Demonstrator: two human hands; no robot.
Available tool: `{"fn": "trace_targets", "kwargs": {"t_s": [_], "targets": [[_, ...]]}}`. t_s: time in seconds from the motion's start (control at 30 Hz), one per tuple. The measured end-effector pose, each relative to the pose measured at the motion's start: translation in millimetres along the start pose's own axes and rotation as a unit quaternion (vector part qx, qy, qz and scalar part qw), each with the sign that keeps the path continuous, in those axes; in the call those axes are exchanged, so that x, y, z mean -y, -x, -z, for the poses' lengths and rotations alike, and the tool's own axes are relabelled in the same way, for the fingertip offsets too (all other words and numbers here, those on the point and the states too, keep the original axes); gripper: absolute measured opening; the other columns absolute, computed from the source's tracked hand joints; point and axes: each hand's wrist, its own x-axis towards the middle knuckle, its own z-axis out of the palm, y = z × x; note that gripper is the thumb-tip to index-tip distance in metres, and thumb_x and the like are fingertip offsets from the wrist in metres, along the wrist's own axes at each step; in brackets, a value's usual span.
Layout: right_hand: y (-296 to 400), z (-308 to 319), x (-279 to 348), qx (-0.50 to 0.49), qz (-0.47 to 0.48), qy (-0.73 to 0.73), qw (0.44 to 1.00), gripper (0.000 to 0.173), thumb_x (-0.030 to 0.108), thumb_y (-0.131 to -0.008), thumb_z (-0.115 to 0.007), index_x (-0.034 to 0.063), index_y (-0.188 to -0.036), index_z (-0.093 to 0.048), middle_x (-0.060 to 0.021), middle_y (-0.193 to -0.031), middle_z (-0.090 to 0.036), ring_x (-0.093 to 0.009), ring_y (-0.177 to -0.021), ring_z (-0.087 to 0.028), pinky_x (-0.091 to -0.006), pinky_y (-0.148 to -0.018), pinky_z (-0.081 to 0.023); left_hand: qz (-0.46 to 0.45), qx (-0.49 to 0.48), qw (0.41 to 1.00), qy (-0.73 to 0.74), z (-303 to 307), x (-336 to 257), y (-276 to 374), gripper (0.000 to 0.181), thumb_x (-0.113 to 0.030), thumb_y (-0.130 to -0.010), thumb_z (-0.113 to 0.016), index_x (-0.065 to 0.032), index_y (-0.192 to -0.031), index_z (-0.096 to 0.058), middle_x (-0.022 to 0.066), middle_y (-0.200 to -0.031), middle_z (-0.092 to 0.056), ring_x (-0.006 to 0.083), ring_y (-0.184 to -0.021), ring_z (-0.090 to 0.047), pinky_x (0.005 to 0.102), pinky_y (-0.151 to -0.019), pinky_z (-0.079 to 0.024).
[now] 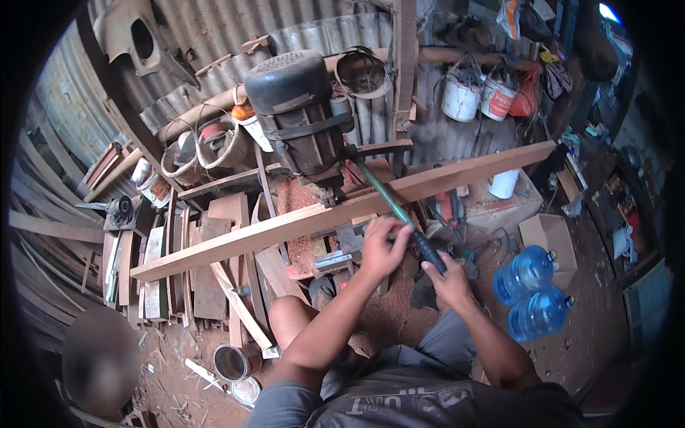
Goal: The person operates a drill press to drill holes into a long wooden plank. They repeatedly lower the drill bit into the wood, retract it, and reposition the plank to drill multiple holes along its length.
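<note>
A long wooden beam (241, 238) lies crosswise beneath a drilling or mortising machine with a dark motor (299, 117). The tool end (330, 197) of the machine meets the beam's far side; its exact contact is hard to see. From the machine a green lever (382, 190) with a black grip runs towards me, over the beam. My right hand (449, 278) is closed around the lower end of the black grip. Beside the upper part of the grip is my left hand (384, 243), fingers bent and slightly blurred; whether it grasps the lever is unclear.
Wood offcuts (214, 289) stand and lie at the left. Sawdust (299, 251) covers the machine's base. Blue water bottles (538, 315) and a cardboard box (548, 246) are at the right. An open can (235, 362) stands on the floor. Buckets (461, 99) hang on the corrugated wall.
</note>
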Motion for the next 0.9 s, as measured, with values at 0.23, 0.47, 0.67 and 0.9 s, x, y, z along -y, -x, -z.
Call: {"fn": "trace_targets", "kwargs": {"t_s": [0.23, 0.47, 0.67, 0.9], "targets": [[-18, 24, 59, -0.168, 0.177, -0.053, 0.968, 0.038, 0.021, -0.09, -0.081, 0.0026, -0.122, -0.073, -0.0135, -0.109, -0.077, -0.02, -0.098, -0.073, -0.0341, -0.083, -0.055, 0.24, -0.023, 0.96, -0.145, 84, 73, 93, 0.028, -0.029, -0.094, -0.073, -0.0026, -0.085, -0.071, 0.0158, -0.086, -0.069, 0.0334, -0.085, -0.064, 0.0427, -0.081, -0.05], [-154, 87, 213, -0.306, 0.412, -0.025, 0.858, 0.033, 0.032, -0.103, -0.064, 0.0015, -0.09, -0.068, -0.0026, -0.075, -0.062, -0.012, -0.074, -0.056, -0.0287, -0.071, -0.044, 0.332, 0.017, 0.942, -0.033, 65, 98, 114, 0.041, -0.038, -0.099, -0.07, 0.002, -0.09, -0.069, 0.0113, -0.076, -0.067, 0.0207, -0.071, -0.062, 0.0361, -0.069, -0.052], [-311, 71, 380, -0.069, 0.292, -0.509, 0.807, 0.038, 0.038, -0.098, -0.069, 0.0144, -0.072, -0.054, 0.0051, -0.055, -0.041, -0.011, -0.041, -0.038, -0.0275, -0.039, -0.03, 0.451, -0.035, 0.881, 0.141, 48, 106, 113, 0.047, -0.041, -0.104, -0.063, -0.0004, -0.08, -0.066, 0.0053, -0.064, -0.061, 0.0112, -0.06, -0.056, 0.0324, -0.06, -0.049], [-313, 66, 379, -0.121, 0.293, -0.443, 0.838, 0.031, 0.033, -0.097, -0.071, 0.0108, -0.08, -0.057, 0.0048, -0.057, -0.041, -0.011, -0.041, -0.038, -0.0267, -0.038, -0.031, 0.356, 0.001, 0.933, 0.056, 39, 100, 106, 0.042, -0.035, -0.101, -0.068, 0.0014, -0.081, -0.066, 0.0092, -0.068, -0.06, 0.0141, -0.067, -0.054, 0.0338, -0.066, -0.048]]}}
